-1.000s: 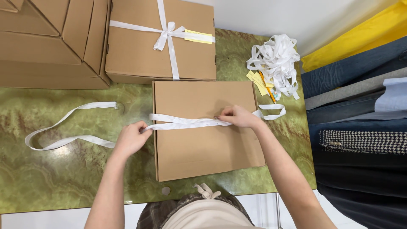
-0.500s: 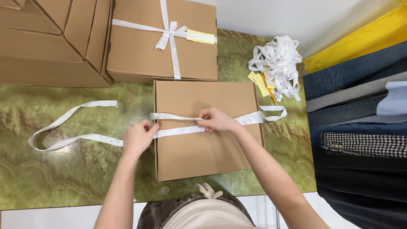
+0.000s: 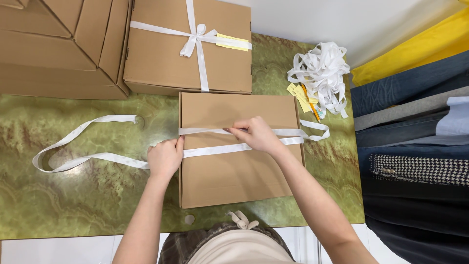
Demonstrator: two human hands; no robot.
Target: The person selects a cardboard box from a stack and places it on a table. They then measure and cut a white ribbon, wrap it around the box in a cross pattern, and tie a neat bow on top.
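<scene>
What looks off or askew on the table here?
The white ribbon runs in two uneven, diverging bands across the plain box, its long tail looping loose over the green table. A tangled ribbon heap sits at the right edge.

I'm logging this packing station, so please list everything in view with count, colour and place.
plain brown cardboard box: one, brown, table centre, under both hands
white flat ribbon: one, white, across that box, looping left
ribbon-tied brown cardboard box: one, brown with white bow, behind
stacked flat cardboard: several, brown, top left
loose white ribbon pile: one, white, right rear
small yellow paper tags: a few, yellow, beside pile
green marbled table: one, green
folded fabrics: several, yellow, blue, grey, black, right
left hand: on ribbon, box's left edge
right hand: pinching ribbon on box top
</scene>
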